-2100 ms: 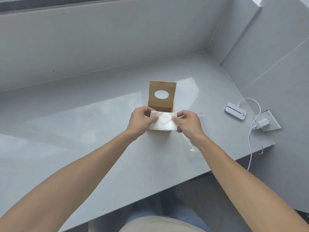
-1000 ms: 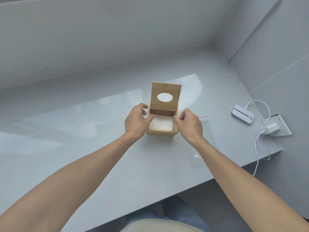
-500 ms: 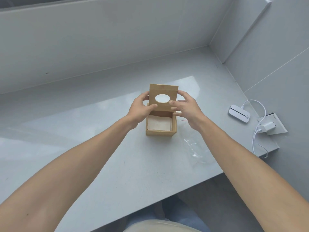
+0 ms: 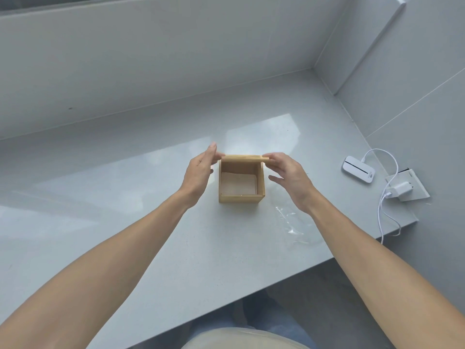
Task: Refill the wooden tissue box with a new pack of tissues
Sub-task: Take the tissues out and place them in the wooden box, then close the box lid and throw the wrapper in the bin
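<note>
The wooden tissue box (image 4: pixel 240 197) stands in the middle of the grey counter (image 4: pixel 125 222). A white stack of tissues (image 4: pixel 238 183) lies inside it. The box's wooden lid (image 4: pixel 242 157) is tipped forward so that I see it nearly edge-on over the back of the box. My left hand (image 4: pixel 198 170) holds the lid's left end with its fingertips. My right hand (image 4: pixel 286 172) holds the lid's right end between thumb and fingers.
A crumpled clear plastic wrapper (image 4: pixel 292 222) lies on the counter just right of the box. Further right sit a small white device (image 4: pixel 358 169) and a white charger (image 4: pixel 398 189) with a cable (image 4: pixel 385 217) hanging over the counter's edge. Walls enclose the back and right.
The tissues went down into the box, then both hands moved up to the upright lid. The lid has since swung forward and down from upright.
</note>
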